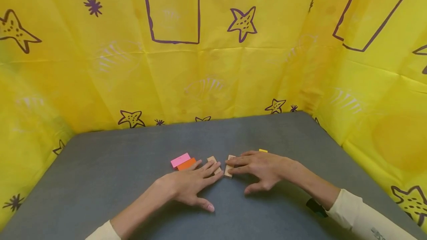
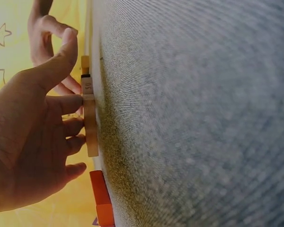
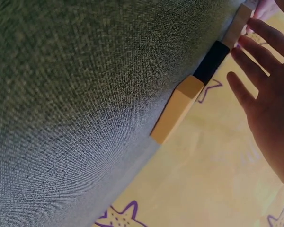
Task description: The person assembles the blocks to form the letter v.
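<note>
My left hand point(image 1: 191, 184) lies palm down with its fingers stretched out, the tips resting on a plain wooden block point(image 1: 211, 159). The left wrist view shows those fingertips against the side of the same wooden block point(image 2: 91, 130). Opposite, my right hand point(image 1: 265, 167) touches a second plain wooden block point(image 1: 228, 173) with extended fingers. Between the two wooden blocks there is a narrow gap. A pink block point(image 1: 180, 160) and an orange block point(image 1: 186, 164) lie side by side by my left fingers. Past my right hand sits a yellow block point(image 1: 263, 150), partly hidden.
A black block point(image 3: 212, 62) stands near my right fingers in the right wrist view, with the yellow block beyond it. The grey table point(image 1: 133, 151) is enclosed by a yellow cloth point(image 1: 213, 62) printed with stars. My right sleeve point(image 1: 363, 212) hangs over the right side.
</note>
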